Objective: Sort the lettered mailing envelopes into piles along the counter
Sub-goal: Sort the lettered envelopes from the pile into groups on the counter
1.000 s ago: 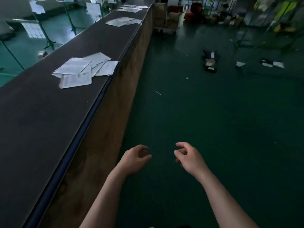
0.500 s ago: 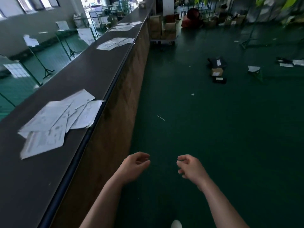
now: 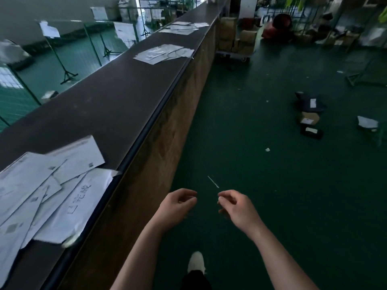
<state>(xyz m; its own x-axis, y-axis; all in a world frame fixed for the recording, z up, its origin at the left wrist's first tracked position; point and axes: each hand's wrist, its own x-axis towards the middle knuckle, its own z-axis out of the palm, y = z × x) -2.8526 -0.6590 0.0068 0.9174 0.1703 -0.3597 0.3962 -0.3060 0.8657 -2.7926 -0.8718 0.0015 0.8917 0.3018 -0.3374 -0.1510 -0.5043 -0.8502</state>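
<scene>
— What have the hands got?

— Nothing. The left hand [image 3: 177,206] and the right hand [image 3: 235,206] hang side by side over the green floor [image 3: 272,195], apart from each other, fingers loosely curled and idle.

— And the envelopes?

— All on the dark counter [image 3: 104,105] to the left, none touched. The nearest pile [image 3: 52,191] is a loose fan of white envelopes at the counter's near end, its corners reaching the front edge; the top one bears handwritten characters. A middle pile [image 3: 165,53] lies further along, well apart, and a far pile [image 3: 184,28] sits beyond that.

— Anything else around?

— A white shoe [image 3: 196,262] below the hands, a thin pale strip [image 3: 213,181] on the floor just past them, and some dark parcels [image 3: 310,114] with labels lying off to the right. Cardboard boxes [image 3: 236,36] are stacked on a trolley at the counter's far end.
</scene>
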